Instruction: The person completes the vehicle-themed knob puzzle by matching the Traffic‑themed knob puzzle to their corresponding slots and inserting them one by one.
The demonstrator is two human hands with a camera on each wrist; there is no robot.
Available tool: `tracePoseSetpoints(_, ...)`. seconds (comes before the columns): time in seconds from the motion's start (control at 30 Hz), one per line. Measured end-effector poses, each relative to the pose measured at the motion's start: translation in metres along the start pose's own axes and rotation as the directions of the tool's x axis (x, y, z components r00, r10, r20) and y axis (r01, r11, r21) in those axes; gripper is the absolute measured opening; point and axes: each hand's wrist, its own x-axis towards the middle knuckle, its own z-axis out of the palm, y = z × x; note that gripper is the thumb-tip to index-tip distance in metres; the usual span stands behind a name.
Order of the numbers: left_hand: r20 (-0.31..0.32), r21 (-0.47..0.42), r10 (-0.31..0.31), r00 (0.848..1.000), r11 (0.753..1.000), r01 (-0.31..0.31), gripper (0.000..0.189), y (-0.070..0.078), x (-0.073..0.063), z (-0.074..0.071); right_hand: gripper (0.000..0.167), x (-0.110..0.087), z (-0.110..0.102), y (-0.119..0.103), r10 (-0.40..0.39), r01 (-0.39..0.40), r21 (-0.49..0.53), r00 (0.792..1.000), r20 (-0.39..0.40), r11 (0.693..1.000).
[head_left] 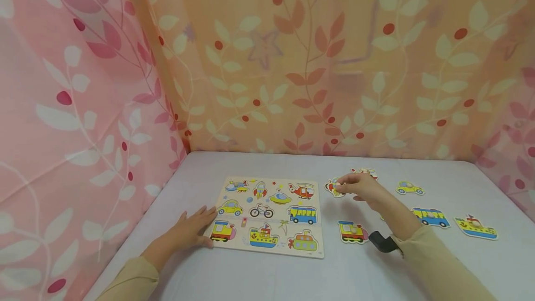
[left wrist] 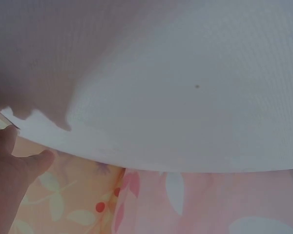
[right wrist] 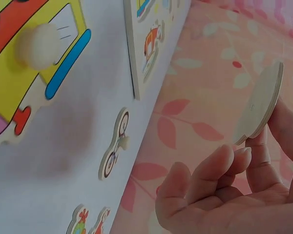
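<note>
Right hand (head_left: 367, 190) pinches a piece (right wrist: 261, 102), its design unclear; left hand (head_left: 190, 229), fingers (head_left: 205, 219) extended, touches the board (head_left: 280, 212) along one edge.

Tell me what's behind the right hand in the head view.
Past the right hand, the upper part of a helicopter piece shows. The hand covers its lower part, so that and anything else behind the hand can't be seen.

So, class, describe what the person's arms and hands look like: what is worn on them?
The left sleeve and right sleeve are plain beige, each ending short of the hand. The left hand and right hand wear no gloves. A bent black attachment juts out beside the right cuff.
</note>
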Motion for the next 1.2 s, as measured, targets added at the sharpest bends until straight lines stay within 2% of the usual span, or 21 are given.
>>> tracePoseSetpoints(0.3,-0.008,0.0,0.014,1.0,1.0,-0.014,0.091,-0.001,0.0,0.0,0.032,0.008,0.015,-0.006,0.01,-0.01,-0.015,1.0,-0.023,1.0)
tracePoseSetpoints(0.87,-0.003,-0.008,0.022,1.0,1.0,-0.022,0.091,-0.001,0.001,0.0,0.026,0.021,0.033,-0.014,0.016,-0.017,0.02,1.0,0.016,1.0)
tracePoseSetpoints(1.2,0.001,-0.001,0.011,1.0,1.0,-0.011,0.092,-0.002,0.001,0.002,0.025,0.022,0.045,-0.015,0.013,-0.014,0.039,0.999,0.041,0.999)
